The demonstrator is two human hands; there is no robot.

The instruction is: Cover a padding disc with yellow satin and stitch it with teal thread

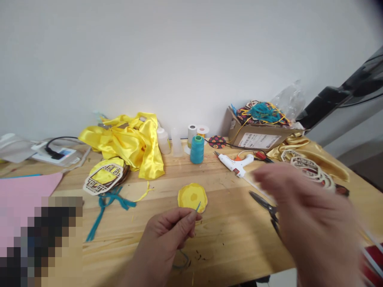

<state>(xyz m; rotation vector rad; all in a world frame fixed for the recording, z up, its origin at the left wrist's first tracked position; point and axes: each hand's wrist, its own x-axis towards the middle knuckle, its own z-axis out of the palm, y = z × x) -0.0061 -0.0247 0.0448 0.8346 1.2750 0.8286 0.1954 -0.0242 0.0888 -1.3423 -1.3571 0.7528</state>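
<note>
Left hand (170,239) low centre, grip pinched together on teal thread (198,206), short free end pointing up-right, tip at lower edge of yellow disc (192,196) on tabletop (230,243); right hand (305,215) blurred over scissors (265,203), farther off, grip unreadable.

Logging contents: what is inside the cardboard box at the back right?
The cardboard box holds a tangle of teal yarn, yellow cord and patterned discs at the top; anything beneath that heap is hidden by the walls.
</note>
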